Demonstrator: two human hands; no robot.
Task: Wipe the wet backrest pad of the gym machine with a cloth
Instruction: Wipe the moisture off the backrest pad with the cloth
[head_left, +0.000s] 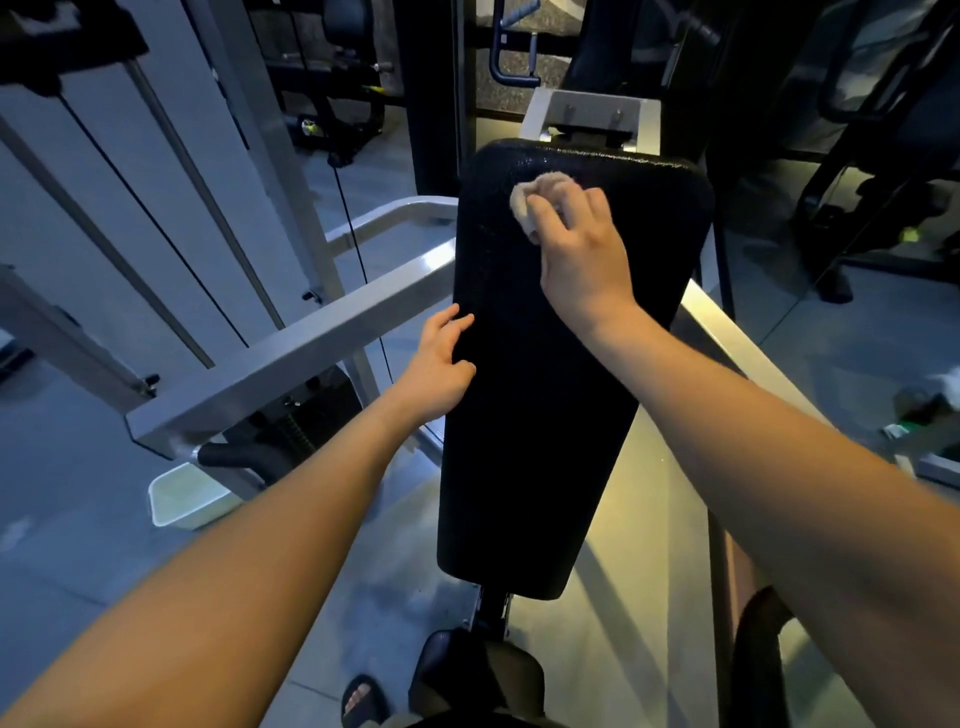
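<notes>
- The right hand (576, 249) grips a bunched beige cloth (530, 195), fingers curled over it, and presses it onto the black backrest pad (535, 415) near the pad's top end.
- The left hand (436, 369) rests on the pad's left edge, nearer the person than the right hand. Its fingers are loosely bent and touch the edge without clearly wrapping it; it seems to steady the pad.
- Fine glistening specks show on the pad above and to the left of the cloth, so that zone looks wet and not yet wiped.
- The long stretch of pad below the right hand looks dull and dark. The dim light hides whether it is dry or damp.
- Judging by this, wiping is under way at the top, with most of the pad probably left to cover.
- A pale plastic tub (182, 499) stands on the floor (78, 519), below and left of the left hand, well apart from the pad. Nothing solid shows inside it; whether it holds water cannot be told.
</notes>
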